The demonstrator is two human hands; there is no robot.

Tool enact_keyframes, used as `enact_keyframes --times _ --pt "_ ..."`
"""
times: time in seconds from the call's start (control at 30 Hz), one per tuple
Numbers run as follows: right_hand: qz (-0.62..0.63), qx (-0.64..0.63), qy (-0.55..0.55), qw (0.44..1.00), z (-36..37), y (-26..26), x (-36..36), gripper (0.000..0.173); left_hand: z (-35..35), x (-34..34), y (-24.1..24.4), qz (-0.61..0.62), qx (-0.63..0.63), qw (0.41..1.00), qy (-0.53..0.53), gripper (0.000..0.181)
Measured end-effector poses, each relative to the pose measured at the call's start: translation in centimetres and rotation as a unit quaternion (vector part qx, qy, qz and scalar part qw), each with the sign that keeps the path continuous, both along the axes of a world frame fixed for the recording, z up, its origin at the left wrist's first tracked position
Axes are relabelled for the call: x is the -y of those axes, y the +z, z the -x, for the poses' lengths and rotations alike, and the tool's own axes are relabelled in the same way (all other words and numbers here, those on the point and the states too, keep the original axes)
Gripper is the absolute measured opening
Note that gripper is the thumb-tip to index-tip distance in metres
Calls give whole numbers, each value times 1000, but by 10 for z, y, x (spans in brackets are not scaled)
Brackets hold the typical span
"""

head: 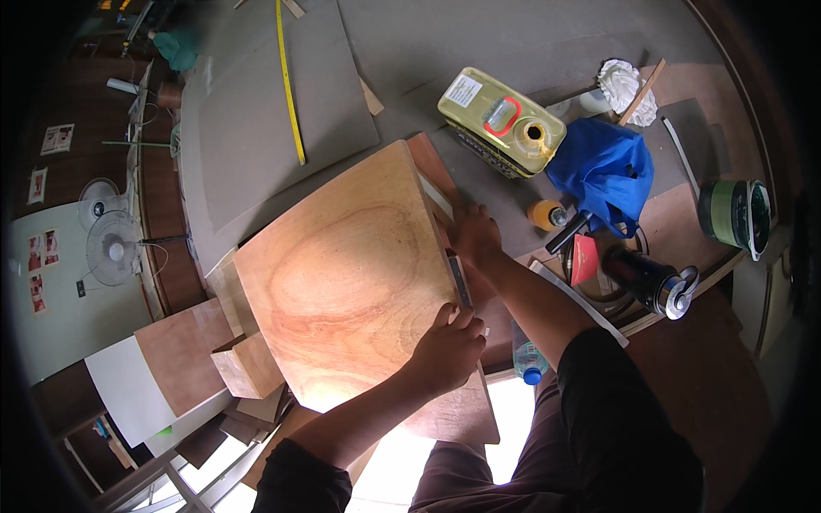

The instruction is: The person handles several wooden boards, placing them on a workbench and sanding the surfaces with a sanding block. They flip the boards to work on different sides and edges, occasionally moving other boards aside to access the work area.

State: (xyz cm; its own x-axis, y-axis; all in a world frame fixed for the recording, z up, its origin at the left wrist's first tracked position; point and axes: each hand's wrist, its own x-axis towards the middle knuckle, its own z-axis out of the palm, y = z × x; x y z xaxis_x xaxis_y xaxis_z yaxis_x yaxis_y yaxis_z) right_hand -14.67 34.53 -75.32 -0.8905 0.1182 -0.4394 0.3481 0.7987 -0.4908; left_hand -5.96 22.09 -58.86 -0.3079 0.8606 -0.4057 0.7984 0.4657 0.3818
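Note:
A plywood panel (pixel 346 276) with swirling grain lies tilted before me, its right edge towards my hands. My left hand (pixel 449 349) grips that edge near the lower right corner, fingers curled over it. Further up the same side, my right hand (pixel 474 234) rests at the edge, its fingertips partly hidden; whether it grips the panel or a piece below cannot be told. Between the hands a dark narrow strip (pixel 458 280) shows at the edge. Beneath the panel, a reddish-brown board (pixel 433 160) sticks out at the top and another board (pixel 458 410) at the bottom.
Right of the panel stand a metal can (pixel 468 115), an orange bottle (pixel 546 215), a blue plastic bag (pixel 603 167), a black flask (pixel 641 276), a green tub (pixel 725 215) and a clear water bottle (pixel 529 359). A yellow measuring tape (pixel 288 83) lies on the grey worktop (pixel 410 45).

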Motion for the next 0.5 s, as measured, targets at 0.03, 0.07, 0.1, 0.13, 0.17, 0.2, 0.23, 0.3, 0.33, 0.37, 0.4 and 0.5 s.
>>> enact_keyframes --times 0.03,0.07,0.1,0.13,0.17,0.2,0.23,0.3,0.33,0.37,0.4,0.5 --pt "-2 12 -2 1000 0 10 -1 57 0 0 0 -3 -2 1000 0 27" --pt "-6 15 -8 1000 -2 11 -1 57 0 1 0 -6 -5 1000 0 27" --pt "-8 18 -14 1000 -3 12 -1 57 0 1 0 -8 -7 1000 1 27" --pt "-12 20 -20 1000 -4 12 -1 57 0 1 0 -9 -6 1000 2 27" --pt "2 -12 23 1000 -8 12 -3 55 -1 1 -1 -10 -6 1000 3 27" --pt "16 -44 67 997 -15 11 -5 53 -1 2 -1 -11 -5 1000 5 27" --pt "29 -74 109 991 -23 11 -8 51 -1 2 0 -9 4 1000 6 27" --pt "63 -90 172 979 -43 3 -1 50 0 2 1 -5 21 1000 7 27" --pt "84 -77 178 977 -54 -5 6 49 0 2 0 -9 17 1000 6 28" --pt "103 -66 157 980 -63 -14 13 48 0 2 2 -14 10 1000 5 28" --pt "126 -51 128 982 -71 -23 21 48 -1 2 3 -18 4 1000 4 28" --pt "171 -38 36 984 -83 -52 39 45 0 1 2 -1 -4 1000 -14 28"
